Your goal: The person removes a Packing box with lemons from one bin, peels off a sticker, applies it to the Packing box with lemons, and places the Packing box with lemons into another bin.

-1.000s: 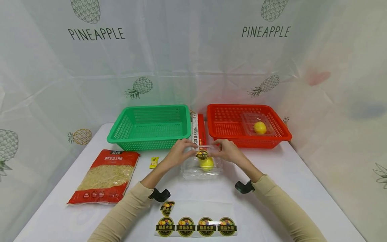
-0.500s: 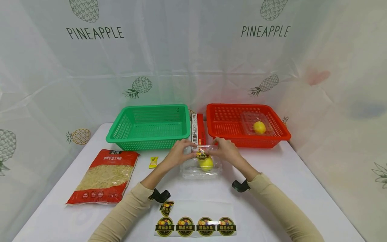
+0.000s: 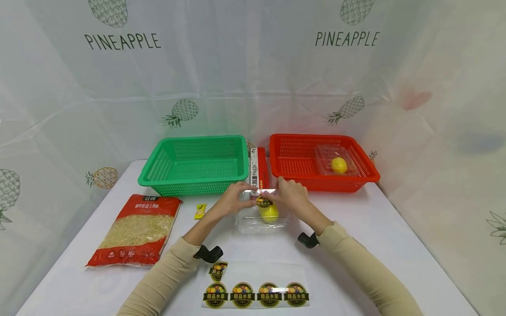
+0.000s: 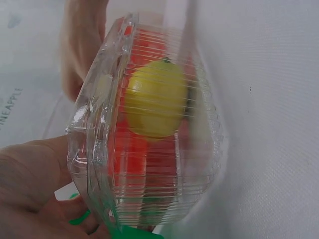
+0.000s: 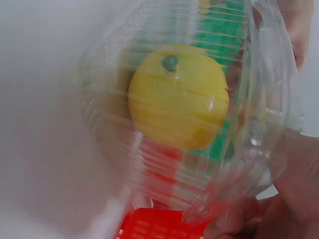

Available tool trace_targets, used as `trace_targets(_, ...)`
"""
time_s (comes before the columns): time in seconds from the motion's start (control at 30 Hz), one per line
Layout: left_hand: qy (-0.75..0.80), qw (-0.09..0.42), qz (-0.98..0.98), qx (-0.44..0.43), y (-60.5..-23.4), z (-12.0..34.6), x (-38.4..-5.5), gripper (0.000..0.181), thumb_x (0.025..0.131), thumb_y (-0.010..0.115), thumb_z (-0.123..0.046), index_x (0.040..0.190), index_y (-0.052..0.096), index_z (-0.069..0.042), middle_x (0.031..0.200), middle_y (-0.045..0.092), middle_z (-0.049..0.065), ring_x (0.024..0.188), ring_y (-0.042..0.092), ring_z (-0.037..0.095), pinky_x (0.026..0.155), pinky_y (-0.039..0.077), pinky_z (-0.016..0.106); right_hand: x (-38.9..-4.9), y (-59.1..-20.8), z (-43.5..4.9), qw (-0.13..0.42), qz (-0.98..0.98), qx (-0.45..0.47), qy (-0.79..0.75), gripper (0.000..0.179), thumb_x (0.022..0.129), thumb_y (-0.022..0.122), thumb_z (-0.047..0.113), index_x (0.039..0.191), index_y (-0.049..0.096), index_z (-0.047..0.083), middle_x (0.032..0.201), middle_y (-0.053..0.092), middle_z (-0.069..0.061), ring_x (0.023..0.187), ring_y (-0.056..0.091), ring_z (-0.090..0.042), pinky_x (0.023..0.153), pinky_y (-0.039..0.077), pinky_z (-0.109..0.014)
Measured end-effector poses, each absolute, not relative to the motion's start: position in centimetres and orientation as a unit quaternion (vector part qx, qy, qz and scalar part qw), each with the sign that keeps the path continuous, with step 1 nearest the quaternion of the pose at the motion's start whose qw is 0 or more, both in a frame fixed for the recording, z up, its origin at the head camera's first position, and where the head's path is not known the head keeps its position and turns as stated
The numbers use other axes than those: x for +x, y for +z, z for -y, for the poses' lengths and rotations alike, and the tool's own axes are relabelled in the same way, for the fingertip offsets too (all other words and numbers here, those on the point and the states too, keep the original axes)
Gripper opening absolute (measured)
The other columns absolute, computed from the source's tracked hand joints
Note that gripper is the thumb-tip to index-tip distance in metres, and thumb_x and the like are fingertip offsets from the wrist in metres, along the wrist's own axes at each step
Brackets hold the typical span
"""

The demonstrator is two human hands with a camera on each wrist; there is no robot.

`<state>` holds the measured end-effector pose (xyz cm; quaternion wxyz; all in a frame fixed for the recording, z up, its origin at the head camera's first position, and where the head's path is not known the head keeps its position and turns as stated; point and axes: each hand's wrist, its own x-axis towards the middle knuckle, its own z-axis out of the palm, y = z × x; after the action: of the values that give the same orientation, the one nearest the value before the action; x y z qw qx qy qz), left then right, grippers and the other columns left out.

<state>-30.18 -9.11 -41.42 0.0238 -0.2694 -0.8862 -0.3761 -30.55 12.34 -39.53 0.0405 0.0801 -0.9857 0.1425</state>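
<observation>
A clear plastic clamshell box [image 3: 253,223] sits at mid-table with a yellow fruit [image 3: 270,213] inside, a lemon by its look. Its lid bears a round black-and-gold sticker [image 3: 264,202]. My left hand [image 3: 232,201] grips the lid's far left corner, thumb on top and fingers behind. From the far right corner my right hand [image 3: 293,196] holds the box, its thumb reaching across the lid to the sticker. Both wrist views show the fruit [image 5: 177,97] through the ribbed wall, with the left hand's fingers [image 4: 75,209] partly hidden behind the box.
Behind stand a green basket [image 3: 193,188] and a red basket [image 3: 292,182] holding another boxed yellow fruit [image 3: 339,165]. Between them lies a red-and-white pasta packet [image 3: 262,169]. At left are a pasta bag [image 3: 136,230] and small yellow sachet [image 3: 200,211]. A sticker sheet [image 3: 257,273] lies in front.
My right hand and forearm have shifted slightly left, and the thumb has moved further over the lid toward the sticker. My left hand and the box have hardly moved.
</observation>
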Motion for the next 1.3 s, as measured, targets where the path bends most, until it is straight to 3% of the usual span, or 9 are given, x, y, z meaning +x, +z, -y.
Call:
trace_targets(0.23, -0.377, 0.019, 0.886, -0.269, -41.5, 9.2, -30.1, 0.044, 0.086, 0.076, -0.021, 0.127, 0.066, -0.009, 0.132, 0.06, 0.016, 0.126, 0.048, 0.035, 0.103, 0.041, 0.056, -30.8, -39.8, -12.5, 0.027, 0.983, 0.088, 0.157, 0.068, 0.075, 0.068, 0.072, 0.101, 0.061, 0.01, 0.067, 0.061, -0.003, 0.059, 0.054, -0.02, 0.048, 0.042, -0.029)
trace_targets(0.43, -0.383, 0.012, 0.882, -0.275, -41.8, 9.3, -30.4, 0.043, 0.087, 0.074, -0.021, 0.128, 0.065, -0.008, 0.135, 0.058, 0.016, 0.129, 0.045, 0.036, 0.106, 0.038, 0.056, -31.2, -40.2, -14.1, 0.003, 0.961, 0.128, 0.244, 0.067, 0.077, 0.075, 0.059, 0.116, 0.062, 0.006, 0.091, 0.07, -0.008, 0.074, 0.06, -0.021, 0.061, 0.054, -0.03)
trace_targets(0.67, -0.377, 0.024, 0.881, -0.285, -41.8, 9.2, -30.6, 0.043, 0.086, 0.075, -0.018, 0.128, 0.065, -0.009, 0.132, 0.061, 0.015, 0.128, 0.048, 0.034, 0.107, 0.035, 0.055, -31.1, -40.2, -15.6, -0.026, 0.937, 0.185, 0.294, 0.062, 0.076, 0.082, 0.045, 0.123, 0.062, 0.009, 0.078, 0.059, -0.006, 0.069, 0.05, -0.02, 0.054, 0.042, -0.027)
trace_targets(0.77, -0.375, 0.03, 0.88, -0.288, -41.7, 9.1, -30.5, 0.043, 0.086, 0.075, -0.017, 0.127, 0.065, -0.008, 0.131, 0.061, 0.015, 0.129, 0.048, 0.035, 0.107, 0.035, 0.055, -30.8, -40.3, -15.5, -0.025, 0.938, 0.187, 0.292, 0.067, 0.074, 0.083, 0.048, 0.125, 0.061, 0.01, 0.09, 0.064, -0.006, 0.077, 0.054, -0.021, 0.06, 0.047, -0.03)
trace_targets(0.93, -0.373, 0.031, 0.883, -0.285, -41.7, 9.0, -30.2, 0.044, 0.086, 0.075, -0.017, 0.128, 0.065, -0.008, 0.134, 0.059, 0.017, 0.132, 0.046, 0.036, 0.108, 0.034, 0.056, -30.3, -40.6, -14.5, -0.009, 0.956, 0.16, 0.248, 0.085, 0.068, 0.077, 0.068, 0.129, 0.058, 0.013, 0.122, 0.067, -0.006, 0.105, 0.062, -0.024, 0.084, 0.055, -0.044)
trace_targets(1.07, -0.378, 0.037, 0.881, -0.283, -41.8, 9.0, -30.3, 0.045, 0.086, 0.075, -0.016, 0.129, 0.064, -0.007, 0.136, 0.058, 0.017, 0.13, 0.047, 0.035, 0.106, 0.035, 0.055, -30.2, -40.4, -13.9, 0.013, 0.962, 0.157, 0.221, 0.092, 0.065, 0.074, 0.075, 0.13, 0.057, 0.011, 0.122, 0.067, -0.009, 0.103, 0.062, -0.025, 0.082, 0.054, -0.045)
trace_targets(1.3, -0.383, 0.032, 0.882, -0.275, -42.0, 9.0, -30.3, 0.048, 0.085, 0.076, -0.017, 0.131, 0.062, -0.008, 0.14, 0.055, 0.018, 0.131, 0.044, 0.037, 0.107, 0.035, 0.056, -30.6, -40.5, -14.8, -0.005, 0.949, 0.169, 0.265, 0.077, 0.071, 0.08, 0.058, 0.129, 0.059, 0.011, 0.121, 0.067, -0.009, 0.104, 0.063, -0.026, 0.085, 0.056, -0.044)
